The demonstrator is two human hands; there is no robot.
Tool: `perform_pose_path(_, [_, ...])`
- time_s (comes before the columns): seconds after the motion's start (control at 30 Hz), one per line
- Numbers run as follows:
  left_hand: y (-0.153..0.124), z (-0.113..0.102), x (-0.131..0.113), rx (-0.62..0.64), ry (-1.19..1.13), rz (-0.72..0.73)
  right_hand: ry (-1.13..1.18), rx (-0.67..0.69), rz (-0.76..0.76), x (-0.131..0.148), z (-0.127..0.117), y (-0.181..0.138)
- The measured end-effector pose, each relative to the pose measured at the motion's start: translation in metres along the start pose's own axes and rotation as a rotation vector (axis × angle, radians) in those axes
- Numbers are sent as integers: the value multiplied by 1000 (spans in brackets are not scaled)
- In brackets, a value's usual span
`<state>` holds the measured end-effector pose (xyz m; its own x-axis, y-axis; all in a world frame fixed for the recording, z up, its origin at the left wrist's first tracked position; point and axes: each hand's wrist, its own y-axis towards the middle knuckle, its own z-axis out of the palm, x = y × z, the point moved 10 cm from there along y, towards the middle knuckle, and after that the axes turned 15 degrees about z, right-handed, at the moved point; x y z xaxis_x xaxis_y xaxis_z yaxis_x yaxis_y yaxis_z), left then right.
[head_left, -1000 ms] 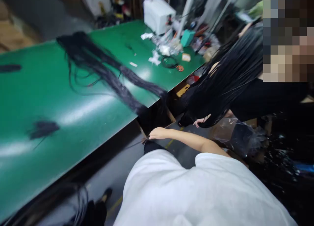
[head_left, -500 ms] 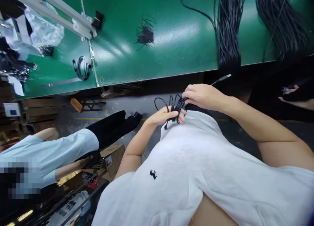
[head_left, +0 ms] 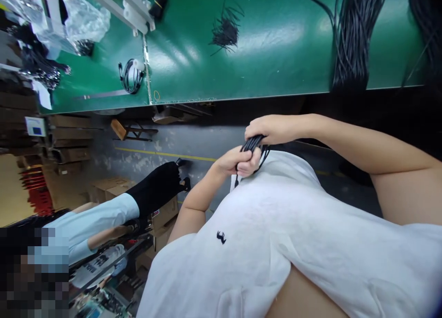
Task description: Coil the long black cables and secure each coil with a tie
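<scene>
A coiled black cable [head_left: 252, 143] is bunched between my two hands, in front of my white shirt. My left hand [head_left: 238, 161] is closed around the coil, with the thumb lying across its strands. From the other side, my right hand [head_left: 271, 128] grips the upper part of the same bundle with bent fingers. A loop sticks out below my right hand, and a short dark cable end [head_left: 236, 182] dangles under my left wrist. The cable's other end is hidden.
Beyond my hands runs the green table [head_left: 276, 78], bearing a pile of short black ties [head_left: 226, 32], a thick bundle of black cables [head_left: 354, 42] and a coiled cable [head_left: 131, 76]. A person in light blue [head_left: 103, 212] stands at the left. A wooden stool [head_left: 119, 129] is behind.
My right hand has moved left and closer to my left hand. The loose loops are now gathered into a tighter bundle, and the silver plug no longer shows. The view has shifted.
</scene>
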<state>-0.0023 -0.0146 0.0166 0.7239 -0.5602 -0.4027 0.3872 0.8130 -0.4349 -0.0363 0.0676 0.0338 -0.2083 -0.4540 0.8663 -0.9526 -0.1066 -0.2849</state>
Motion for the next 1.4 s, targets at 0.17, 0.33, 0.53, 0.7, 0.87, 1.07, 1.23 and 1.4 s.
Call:
perform_pose_path(0.17, [-8,-42,-39,-322,125,177,43,-51,180,-27,-11,8])
perform_pose_path(0.33, [-10,-45,-26,-259,174,114,-50,-7,169,-20,-2,8])
perform_pose_path(0.53, [-19,-57,-42,-491,60,368,-119,-613,406,-39,-24,-27])
perform_pose_path(0.7, [-19,-61,-44,-523,53,435,-19,-818,450,-56,8,-38])
perform_pose_path(0.87, [-16,-55,-22,-426,102,333,140,-488,285,-39,14,10])
perform_pose_path(1.07, [-20,-49,-17,-385,154,297,12,-284,114,-18,11,16])
perform_pose_path(1.23, [-27,-48,-43,-409,222,515,674,-549,285,-71,22,11])
perform_pose_path(1.4, [-31,-59,-53,-544,251,690,1671,-501,408,-95,91,32])
